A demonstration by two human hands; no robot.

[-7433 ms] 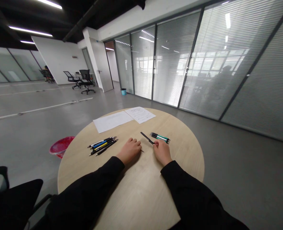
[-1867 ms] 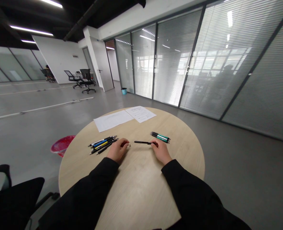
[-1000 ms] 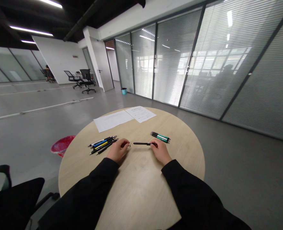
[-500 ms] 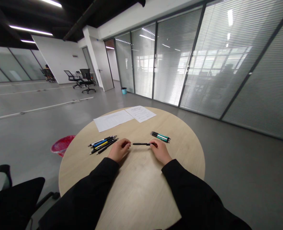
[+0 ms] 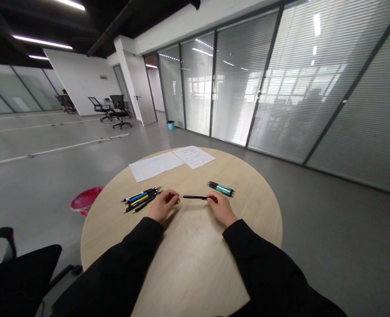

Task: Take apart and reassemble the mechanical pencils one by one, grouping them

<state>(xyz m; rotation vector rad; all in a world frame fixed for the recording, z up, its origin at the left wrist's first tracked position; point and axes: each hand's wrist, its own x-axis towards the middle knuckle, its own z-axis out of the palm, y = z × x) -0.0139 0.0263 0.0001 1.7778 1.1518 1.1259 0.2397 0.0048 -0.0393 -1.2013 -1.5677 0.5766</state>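
Note:
My right hand (image 5: 219, 206) pinches one end of a slim black pen (image 5: 194, 197), which lies nearly level above the table and points left. My left hand (image 5: 164, 204) has its thumb and fingertips pressed together at the pen's tip. A very thin bit shows between those fingertips and the black barrel; whether it is the pen's own tip or a separate piece, I cannot tell. Just beyond and left of my left hand lies a bunch of several pens (image 5: 141, 197), black, blue, yellow and white. Green, black and white pens (image 5: 220, 188) lie side by side beyond my right hand.
Two printed sheets (image 5: 157, 165) lie at the far side of the round wooden table (image 5: 195, 264). A red basket (image 5: 86, 199) stands on the floor to the left, with a black chair (image 5: 23, 273) nearer me. Glass partitions with blinds (image 5: 241, 88) stand behind.
My left fingertips have shifted very slightly, and a thin bit now shows between them and the pen. The pen has tilted a little, its left end higher.

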